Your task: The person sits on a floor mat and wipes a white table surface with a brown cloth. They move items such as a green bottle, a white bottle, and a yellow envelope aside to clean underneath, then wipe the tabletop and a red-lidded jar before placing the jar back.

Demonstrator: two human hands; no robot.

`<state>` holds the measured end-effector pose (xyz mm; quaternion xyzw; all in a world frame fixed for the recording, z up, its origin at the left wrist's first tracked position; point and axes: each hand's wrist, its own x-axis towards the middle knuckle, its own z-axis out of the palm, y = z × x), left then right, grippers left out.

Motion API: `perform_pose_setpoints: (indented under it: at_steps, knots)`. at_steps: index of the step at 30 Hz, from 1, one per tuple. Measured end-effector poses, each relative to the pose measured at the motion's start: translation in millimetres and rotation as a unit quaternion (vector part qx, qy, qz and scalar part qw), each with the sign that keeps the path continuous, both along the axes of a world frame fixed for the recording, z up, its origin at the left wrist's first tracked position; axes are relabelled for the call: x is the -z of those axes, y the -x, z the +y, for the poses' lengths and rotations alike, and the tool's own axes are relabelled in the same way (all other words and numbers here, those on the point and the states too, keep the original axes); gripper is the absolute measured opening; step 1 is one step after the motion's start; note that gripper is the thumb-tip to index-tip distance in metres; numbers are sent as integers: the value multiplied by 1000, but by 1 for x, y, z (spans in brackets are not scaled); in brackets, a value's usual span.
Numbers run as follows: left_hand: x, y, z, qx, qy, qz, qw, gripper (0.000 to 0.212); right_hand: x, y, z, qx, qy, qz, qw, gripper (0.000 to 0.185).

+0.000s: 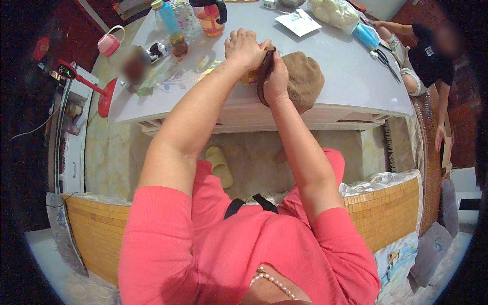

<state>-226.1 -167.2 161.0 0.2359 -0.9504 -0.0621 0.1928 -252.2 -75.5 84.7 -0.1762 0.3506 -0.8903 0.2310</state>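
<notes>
A brown fabric item (pixel 306 80), soft and rounded like a knit cap, hangs partly over the table's near edge. My right hand (pixel 277 78) grips it by its darker brown band (pixel 263 82), thumb pointing up. Just to the left is my left hand (pixel 244 49), back upward and fingers bent, its thumb tip against the band's upper end. What lies under its palm is hidden. A yellow and orange packet (pixel 249 78) shows partly below the left wrist, beside the band.
On the white table (pixel 350 76) stand a blue-topped bottle (pixel 167 26) and a pitcher of reddish drink (pixel 207 19). Clear plastic wrapping (pixel 171 78) lies at left. Black scissors (pixel 385 63) and a blue packet (pixel 366 36) lie at right, near a seated person (pixel 431 57).
</notes>
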Motion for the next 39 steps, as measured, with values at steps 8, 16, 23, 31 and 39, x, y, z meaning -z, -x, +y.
perform_pose_setpoints:
  at_steps: [8,16,23,31,39]
  knots:
    - [6,7,-4,-25,-119,-15,993,39,46,-19,-15,98,-268,186,940,62]
    - [10,8,-2,-27,-99,6,995,39,3,-34,10,38,-152,106,982,58]
    - [6,6,1,-46,-123,8,991,50,-19,33,-21,-85,-120,21,989,67]
    - [4,6,3,-68,-119,-22,990,41,13,9,-16,21,-235,46,971,55]
    - [5,8,5,-69,-113,-25,991,33,43,-31,18,122,-403,443,792,81]
